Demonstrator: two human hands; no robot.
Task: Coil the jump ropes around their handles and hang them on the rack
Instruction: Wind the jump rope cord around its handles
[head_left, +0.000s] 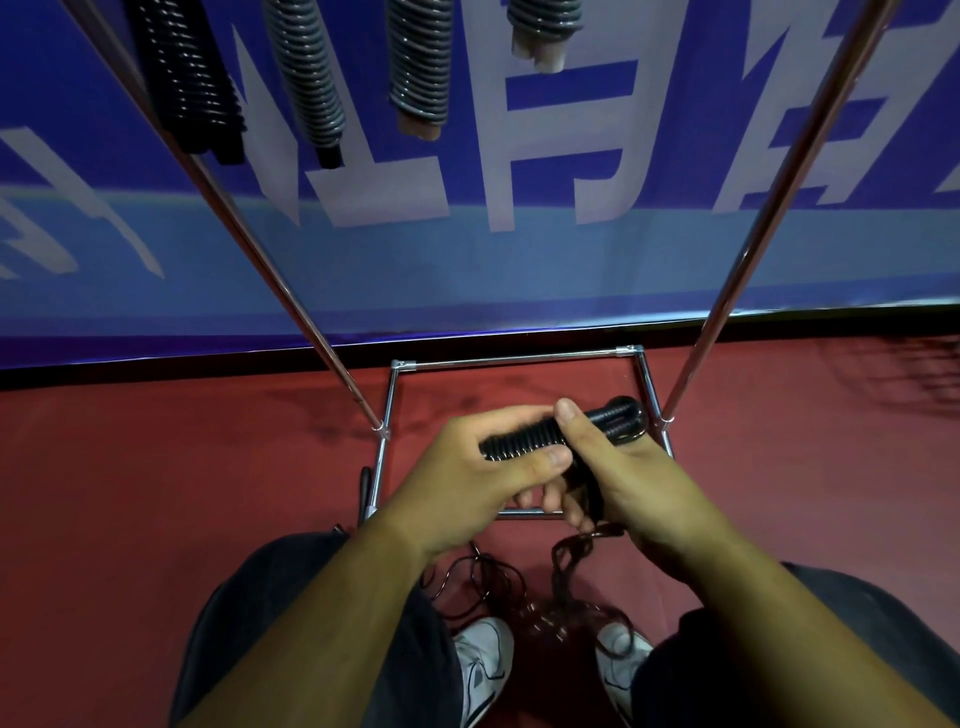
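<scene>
Red floor fills the lower frame, with a blue lettered banner behind it. A chrome rack stands centre, its poles rising to the upper corners. Four coiled ropes already hang along the top edge, which suggests the task is well advanced.

At centre, the left hand and right hand hold the black jump rope level above the rack base. Fingers are curled round the paired handles, and both thumbs press on the wound turns, apparently to stop them slipping. The loose cord trails down to the floor between the shoes, so winding looks unfinished.
</scene>
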